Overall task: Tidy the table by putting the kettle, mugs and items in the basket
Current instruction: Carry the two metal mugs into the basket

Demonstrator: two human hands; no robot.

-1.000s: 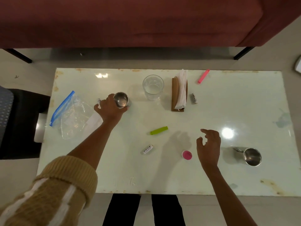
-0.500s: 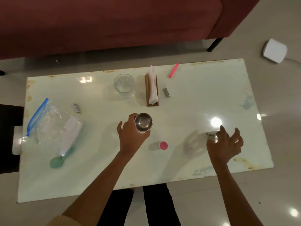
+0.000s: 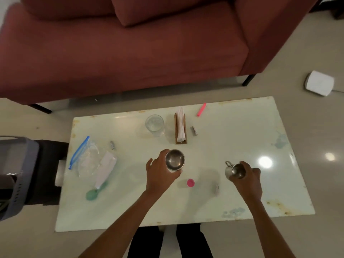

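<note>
Left hand (image 3: pixel 158 175): wrapping closed around a steel mug (image 3: pixel 175 160), holding it above the table (image 3: pixel 232 138), just nearer than the napkin holder (image 3: pixel 180 128). Right hand (image 3: pixel 245 179): gripping a second, handled mug (image 3: pixel 234 170), right of the holder. Neither is reaching the basket (image 3: pixel 16 175), sitting cut off far left of the holder. Still lying out: glass (image 3: pixel 154 125), zip bag (image 3: pixel 85 157), pink cap (image 3: pixel 190 182), pink stick (image 3: pixel 201 109). Kettle: not showing; basket contents hidden.

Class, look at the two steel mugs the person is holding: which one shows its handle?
The steel mug in the right hand: a loop handle sticks out at its upper left. The mug in the left hand shows none.
</note>
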